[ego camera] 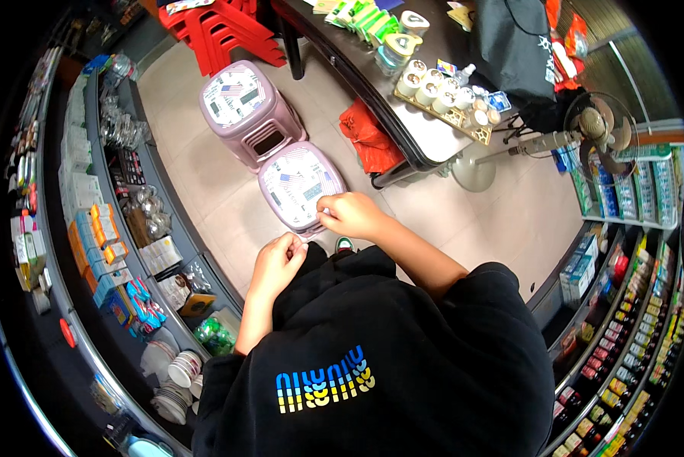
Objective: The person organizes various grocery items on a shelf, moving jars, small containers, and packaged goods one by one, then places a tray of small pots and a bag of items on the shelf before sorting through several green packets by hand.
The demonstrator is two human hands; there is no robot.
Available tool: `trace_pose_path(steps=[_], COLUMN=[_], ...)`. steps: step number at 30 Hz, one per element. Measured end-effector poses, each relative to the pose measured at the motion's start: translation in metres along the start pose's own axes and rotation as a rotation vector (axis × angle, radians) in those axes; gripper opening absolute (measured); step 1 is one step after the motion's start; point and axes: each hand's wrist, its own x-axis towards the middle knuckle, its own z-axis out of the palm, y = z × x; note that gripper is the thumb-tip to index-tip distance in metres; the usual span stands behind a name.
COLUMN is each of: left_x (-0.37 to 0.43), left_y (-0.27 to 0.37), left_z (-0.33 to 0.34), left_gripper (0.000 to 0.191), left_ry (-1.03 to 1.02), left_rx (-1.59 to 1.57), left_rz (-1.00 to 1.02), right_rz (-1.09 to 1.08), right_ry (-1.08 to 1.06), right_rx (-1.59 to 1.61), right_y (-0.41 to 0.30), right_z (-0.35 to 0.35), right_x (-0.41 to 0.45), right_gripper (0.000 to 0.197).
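My left hand (278,261), loosely curled with the thumb against the fingers, hovers by the dark clothing over my lap. My right hand (348,215) is curled too, its fingertips over the near right edge of a pink plastic stool (299,185) with a printed top. Nothing shows in either hand; whether the right one touches the stool cannot be told. A second, taller-looking pink stool (238,94) with a matching top stands just beyond the first. Part of a shoe (344,244) shows below my right hand.
A dark table (342,63) holds white-lidded containers (427,91), green packets and a black bag (507,51). Under it lies a red plastic bag (370,137). Red stacked chairs (222,34) stand beyond, a fan (599,128) at right. Stocked shelves (176,228) line both sides.
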Motion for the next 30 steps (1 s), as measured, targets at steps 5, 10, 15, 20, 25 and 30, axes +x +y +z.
trace_pose_path(steps=[5,10,15,20,25,30], left_x=[0.033,0.063,0.081,0.093,0.110,0.138], left_y=[0.005,0.001,-0.019,-0.031,-0.026,-0.002], left_z=[-0.006,-0.021,-0.033,-0.035,-0.033,-0.031], left_gripper=[0.013,0.014,0.013,0.015,0.019,0.027], left_ry=[-0.066,-0.077,-0.100,-0.079,0.006,0.049], left_rx=[0.016,-0.005,0.012,-0.040,-0.036,0.018], left_rz=[0.141,0.232,0.254,0.219,0.214,0.166], right_rz=[0.110,0.154,0.202,0.185,0.237,0.201], right_ry=[0.116,0.188,0.210,0.249,0.377,0.566], right_rx=[0.025,-0.060,-0.049,-0.033,-0.079,-0.120], right_y=[-0.002,-0.005,-0.016,0.004,0.046,0.108], right_z=[-0.009,-0.023,-0.032,-0.046,-0.112,-0.200], right_x=[-0.008,-0.001,0.009,0.012,0.033,0.067], right_gripper=[0.024,0.021,0.019,0.018,0.019,0.026])
